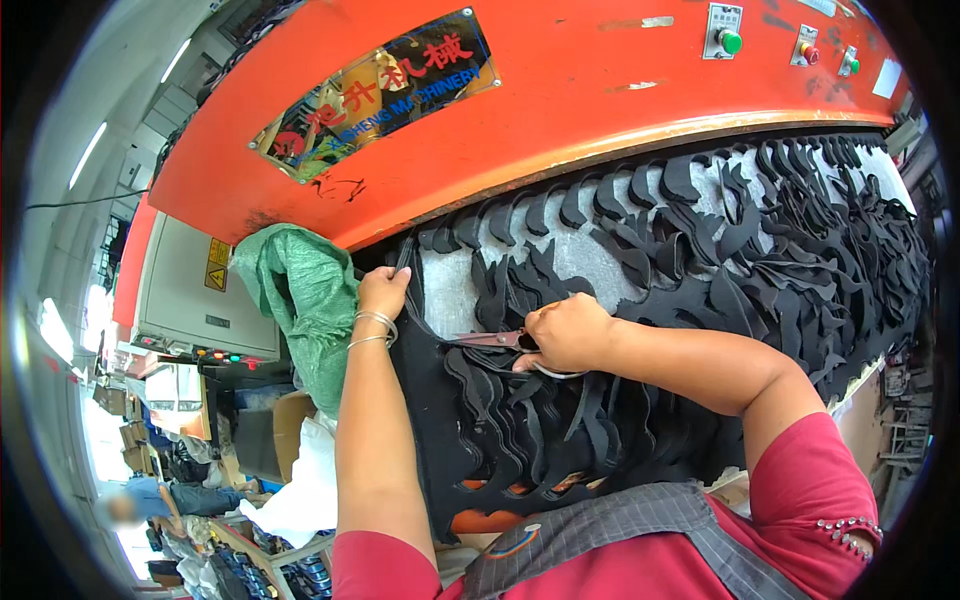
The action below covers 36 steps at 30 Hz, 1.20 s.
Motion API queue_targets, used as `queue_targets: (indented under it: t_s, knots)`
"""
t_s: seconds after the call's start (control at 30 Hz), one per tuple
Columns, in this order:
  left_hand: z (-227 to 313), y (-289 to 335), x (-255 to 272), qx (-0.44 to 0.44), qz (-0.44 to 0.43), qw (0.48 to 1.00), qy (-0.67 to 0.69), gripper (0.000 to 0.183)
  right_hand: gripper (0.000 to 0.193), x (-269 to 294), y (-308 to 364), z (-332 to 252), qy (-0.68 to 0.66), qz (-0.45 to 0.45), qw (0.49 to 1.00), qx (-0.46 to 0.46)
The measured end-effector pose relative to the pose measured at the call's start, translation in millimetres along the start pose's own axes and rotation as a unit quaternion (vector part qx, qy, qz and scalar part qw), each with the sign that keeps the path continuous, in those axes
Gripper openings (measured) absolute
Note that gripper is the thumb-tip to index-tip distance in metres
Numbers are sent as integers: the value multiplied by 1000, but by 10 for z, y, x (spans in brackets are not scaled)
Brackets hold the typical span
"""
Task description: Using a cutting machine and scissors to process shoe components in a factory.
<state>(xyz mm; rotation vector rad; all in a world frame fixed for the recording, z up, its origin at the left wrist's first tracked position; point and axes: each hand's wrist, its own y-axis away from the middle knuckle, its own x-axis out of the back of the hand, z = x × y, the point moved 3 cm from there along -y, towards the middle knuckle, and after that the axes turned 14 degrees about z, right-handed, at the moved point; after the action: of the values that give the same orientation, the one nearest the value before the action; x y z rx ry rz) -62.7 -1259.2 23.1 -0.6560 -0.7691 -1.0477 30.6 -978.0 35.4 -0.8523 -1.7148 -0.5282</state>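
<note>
A pair of scissors [497, 341] sits in my right hand [570, 332], its blades pointing left into the black sheet material [415, 385]. My fingers are closed round the handles. To the left, my left hand [383, 292] pinches the upper left edge of that black material, thumb on top. Curved cut-outs and wavy black strips [500, 415] hang and lie all over the sheet. Between them a pale grey surface [450, 285] shows through. Whether the blades touch the material at their tips is hard to make out.
An orange machine body [560, 90] with green and red buttons [730, 42] spans the far side. A green woven sack [300, 290] hangs beside my left hand, before a grey control cabinet [200, 285]. White sacking [310, 490] lies lower left. Another person [150, 505] is in the left background.
</note>
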Motion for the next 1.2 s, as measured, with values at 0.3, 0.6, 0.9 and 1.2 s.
queue_targets:
  t_s: [0.3,0.6,0.9,1.2]
  knots:
    - [359,222,-155,-6,-2,971,-240,31,86,298,39,30,43,-113,988,-99]
    - [247,1023,-112,-57,47,987,-144,17,107,755,-582,314,-41,-242,968,-51]
    - [142,1185,61,-59,173,983,26,33,92,284,-1403,-182,-130,-316,917,-205]
    - [-74,1129,16,-71,213,962,156,29,70,401,-1228,-299,-111,-257,926,-253]
